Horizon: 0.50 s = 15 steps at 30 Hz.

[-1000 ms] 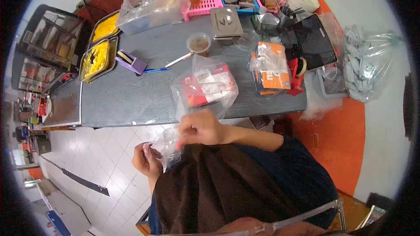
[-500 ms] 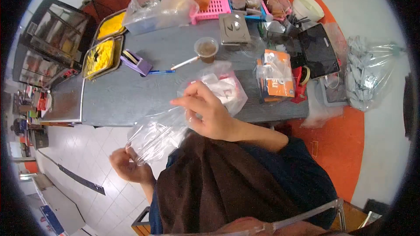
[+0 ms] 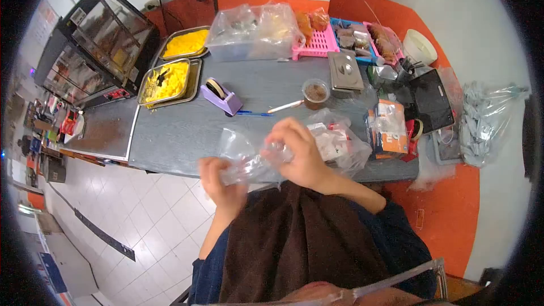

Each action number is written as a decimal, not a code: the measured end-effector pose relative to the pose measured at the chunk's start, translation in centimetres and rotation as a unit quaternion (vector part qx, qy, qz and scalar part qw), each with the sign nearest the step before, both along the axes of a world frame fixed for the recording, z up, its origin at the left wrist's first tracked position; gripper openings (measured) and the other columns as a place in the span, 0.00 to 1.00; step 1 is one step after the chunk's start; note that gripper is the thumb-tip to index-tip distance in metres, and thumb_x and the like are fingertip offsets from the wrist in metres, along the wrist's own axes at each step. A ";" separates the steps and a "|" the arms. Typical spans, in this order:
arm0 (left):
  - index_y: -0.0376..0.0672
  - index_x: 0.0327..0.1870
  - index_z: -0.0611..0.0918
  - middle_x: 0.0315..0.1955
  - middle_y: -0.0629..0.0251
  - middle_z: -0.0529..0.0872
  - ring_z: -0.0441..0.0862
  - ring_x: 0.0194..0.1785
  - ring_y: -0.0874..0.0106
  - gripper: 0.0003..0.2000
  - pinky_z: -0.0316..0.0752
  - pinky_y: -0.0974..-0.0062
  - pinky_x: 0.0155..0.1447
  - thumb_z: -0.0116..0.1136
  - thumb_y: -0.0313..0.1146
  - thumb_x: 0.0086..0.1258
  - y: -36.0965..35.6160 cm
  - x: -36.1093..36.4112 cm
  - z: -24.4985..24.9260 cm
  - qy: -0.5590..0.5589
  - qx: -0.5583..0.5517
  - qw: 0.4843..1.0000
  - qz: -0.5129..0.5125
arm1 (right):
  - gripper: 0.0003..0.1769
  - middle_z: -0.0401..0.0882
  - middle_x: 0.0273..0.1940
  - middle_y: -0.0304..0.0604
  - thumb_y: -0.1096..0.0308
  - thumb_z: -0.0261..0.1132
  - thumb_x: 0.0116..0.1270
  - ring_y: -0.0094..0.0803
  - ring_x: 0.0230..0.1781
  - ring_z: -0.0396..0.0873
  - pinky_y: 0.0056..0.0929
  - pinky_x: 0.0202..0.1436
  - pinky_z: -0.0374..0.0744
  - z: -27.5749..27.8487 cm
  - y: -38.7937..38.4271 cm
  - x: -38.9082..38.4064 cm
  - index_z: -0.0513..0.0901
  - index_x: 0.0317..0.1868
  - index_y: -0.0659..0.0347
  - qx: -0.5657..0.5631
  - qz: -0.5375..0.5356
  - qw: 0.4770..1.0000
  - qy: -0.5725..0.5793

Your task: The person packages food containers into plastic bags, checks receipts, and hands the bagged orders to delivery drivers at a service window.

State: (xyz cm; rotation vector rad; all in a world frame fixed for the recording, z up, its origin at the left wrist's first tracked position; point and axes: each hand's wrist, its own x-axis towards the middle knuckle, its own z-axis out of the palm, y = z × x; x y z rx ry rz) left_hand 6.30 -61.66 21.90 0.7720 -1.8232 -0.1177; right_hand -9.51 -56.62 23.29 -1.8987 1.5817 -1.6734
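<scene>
A clear plastic bag (image 3: 249, 168) is stretched between my two hands over the table's front edge. My left hand (image 3: 222, 186) has its fingers closed on the bag's left end. The bag's right end is bunched in the closed fingers of my right hand (image 3: 297, 156). Just right of my right hand lies another clear bag with red and white packets (image 3: 335, 143) inside. Beyond my hands, a cup of brown contents (image 3: 315, 93), a white marker (image 3: 285, 106) and blue pens (image 3: 255, 114) rest on the grey table (image 3: 175, 141).
A purple tape dispenser (image 3: 221, 97) and trays of yellow food (image 3: 170, 82) are at the left, near a glass display case (image 3: 107, 45). A plastic bin (image 3: 249, 48), pink basket (image 3: 315, 46) and metal lid (image 3: 345, 71) stand behind. An orange box (image 3: 390, 130) sits right.
My left hand has risen from beside the table to its front edge, closer to my right hand. The bag is now bunched and shorter between them. The view has shifted.
</scene>
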 end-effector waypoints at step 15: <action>0.39 0.20 0.68 0.18 0.61 0.67 0.66 0.22 0.65 0.13 0.61 0.74 0.26 0.60 0.16 0.39 -6.5 3.6 -4.6 0.101 0.029 0.994 -0.017 | 0.12 0.68 0.35 0.46 0.77 0.62 0.48 0.38 0.32 0.71 0.31 0.33 0.71 -2.8 -5.0 3.7 0.72 0.35 0.63 0.072 -0.097 0.992 0.037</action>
